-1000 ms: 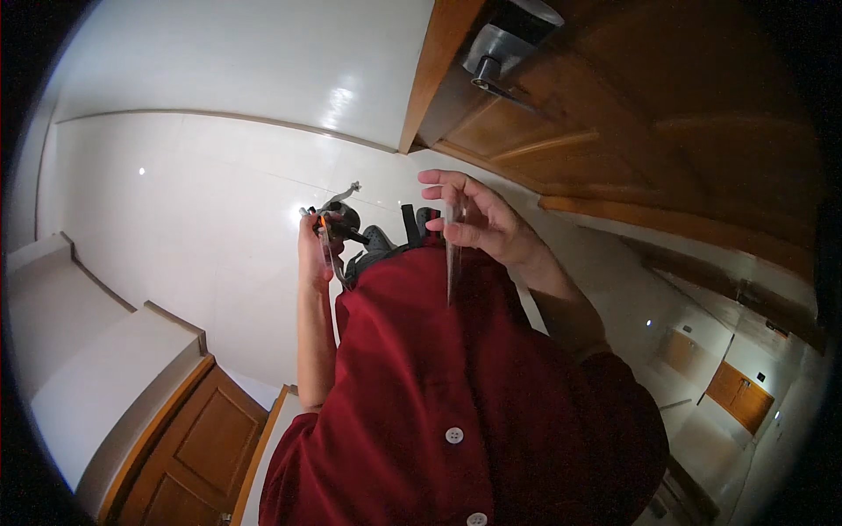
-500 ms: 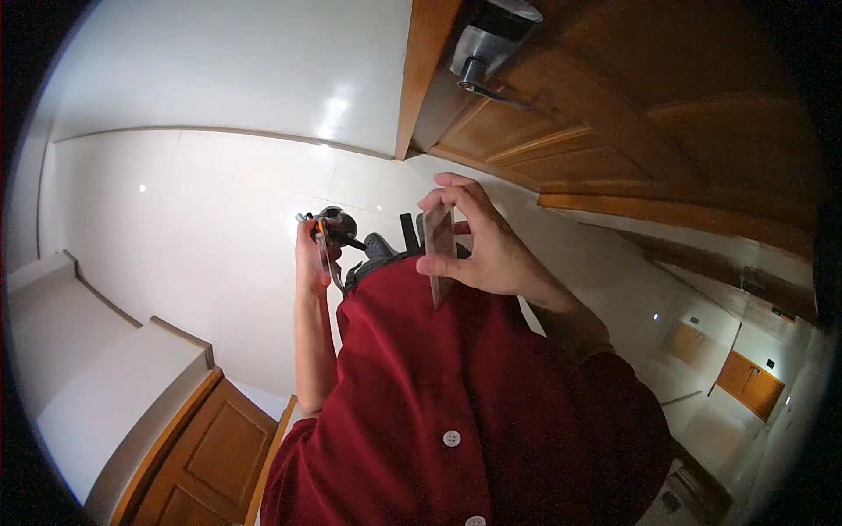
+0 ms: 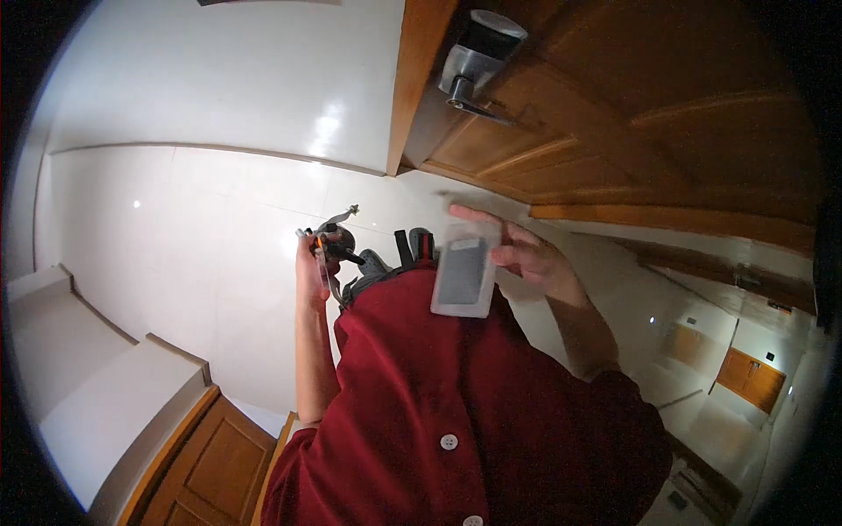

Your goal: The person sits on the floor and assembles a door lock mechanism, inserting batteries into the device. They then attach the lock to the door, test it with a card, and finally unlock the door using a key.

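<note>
Between the fingers and thumb of my right hand [image 3: 531, 252] is a frosted, see-through card holder [image 3: 462, 272] with a grey panel in it, its flat side facing up at me in front of my red shirt. My left hand [image 3: 307, 267] is closed round a bundle [image 3: 328, 245] of small things: dark parts, an orange bit, pale tips and a clear plastic edge. Out of this bundle a grey strap [image 3: 338, 217] with a metal clip sticks up. The fingers hide most of the bundle, so I cannot name each piece.
A brown wooden door [image 3: 614, 114] with a lever-handle lock [image 3: 474, 66] stands at the upper right. A white wall [image 3: 219, 79] is beyond the pale tiled floor [image 3: 202, 210]. My grey shoes [image 3: 373, 261] show below. Another wooden door [image 3: 206, 465] is at the lower left.
My right hand has turned the card holder from nearly edge-on to flat toward me and moved slightly right. The strap and clip now stand out above the left hand's bundle.
</note>
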Available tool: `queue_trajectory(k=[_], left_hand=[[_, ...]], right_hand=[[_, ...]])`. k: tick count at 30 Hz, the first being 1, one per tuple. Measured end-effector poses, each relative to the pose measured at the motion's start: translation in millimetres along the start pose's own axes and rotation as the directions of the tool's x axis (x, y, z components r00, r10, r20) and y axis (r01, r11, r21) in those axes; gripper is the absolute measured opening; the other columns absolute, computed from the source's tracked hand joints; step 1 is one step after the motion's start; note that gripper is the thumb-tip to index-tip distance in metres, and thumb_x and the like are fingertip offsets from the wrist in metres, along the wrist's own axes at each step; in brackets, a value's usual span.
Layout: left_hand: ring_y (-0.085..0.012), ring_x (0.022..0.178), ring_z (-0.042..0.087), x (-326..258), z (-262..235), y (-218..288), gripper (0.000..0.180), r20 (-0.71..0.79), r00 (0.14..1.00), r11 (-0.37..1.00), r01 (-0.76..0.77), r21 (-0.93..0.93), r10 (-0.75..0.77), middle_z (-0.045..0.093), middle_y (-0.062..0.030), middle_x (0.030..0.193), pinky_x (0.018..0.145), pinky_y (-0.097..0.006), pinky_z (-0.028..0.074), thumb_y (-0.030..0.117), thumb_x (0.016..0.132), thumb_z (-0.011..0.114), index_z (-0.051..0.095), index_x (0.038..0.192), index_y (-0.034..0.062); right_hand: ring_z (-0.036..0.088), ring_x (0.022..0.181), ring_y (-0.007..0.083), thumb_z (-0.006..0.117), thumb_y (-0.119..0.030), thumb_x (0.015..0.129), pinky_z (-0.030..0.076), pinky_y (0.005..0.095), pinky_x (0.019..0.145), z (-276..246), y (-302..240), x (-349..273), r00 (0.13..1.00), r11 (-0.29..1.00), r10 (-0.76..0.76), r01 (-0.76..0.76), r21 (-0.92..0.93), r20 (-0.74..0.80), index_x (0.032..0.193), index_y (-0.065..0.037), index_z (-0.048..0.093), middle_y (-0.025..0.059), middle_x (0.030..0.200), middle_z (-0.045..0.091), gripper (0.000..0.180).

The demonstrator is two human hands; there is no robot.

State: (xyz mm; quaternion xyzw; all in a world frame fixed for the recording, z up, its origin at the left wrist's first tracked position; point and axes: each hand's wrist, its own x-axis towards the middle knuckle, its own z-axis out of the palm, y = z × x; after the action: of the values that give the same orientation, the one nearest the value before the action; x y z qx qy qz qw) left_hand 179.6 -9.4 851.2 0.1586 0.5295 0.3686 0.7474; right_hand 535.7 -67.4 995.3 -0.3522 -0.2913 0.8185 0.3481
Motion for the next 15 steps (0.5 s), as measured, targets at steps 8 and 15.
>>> queue_trajectory(k=[8,15], left_hand=[[-0.0093,0.043,0.039,-2,5,4,0.043,-0.005,1.000,1.000,0.014,0.024,-0.014,0.053,0.0016,0.058,0.040,-0.024,0.031,0.044,0.091,0.038,0.063,0.083,0.0093],[-0.0087,0.042,0.039,-7,10,5,0.043,-0.049,0.999,1.000,0.014,-0.020,-0.015,0.053,0.0020,0.058,0.039,-0.024,0.030,0.043,0.091,0.038,0.062,0.080,0.0094]], right_hand=[[0.038,0.129,0.0209,0.082,-0.021,0.072,0.025,0.0331,0.112,-16,15,-12,0.993,0.950,0.026,0.011,-0.312,0.114,0.149,-0.005,0.015,0.0151,0.146,0.033,0.103],[0.039,0.129,0.0244,0.078,-0.007,0.074,0.034,0.0397,0.108,18,13,-13,0.965,0.915,-0.174,0.086,-0.394,-0.195,0.150,-0.013,-0.009,0.0168,0.154,0.013,0.115]])
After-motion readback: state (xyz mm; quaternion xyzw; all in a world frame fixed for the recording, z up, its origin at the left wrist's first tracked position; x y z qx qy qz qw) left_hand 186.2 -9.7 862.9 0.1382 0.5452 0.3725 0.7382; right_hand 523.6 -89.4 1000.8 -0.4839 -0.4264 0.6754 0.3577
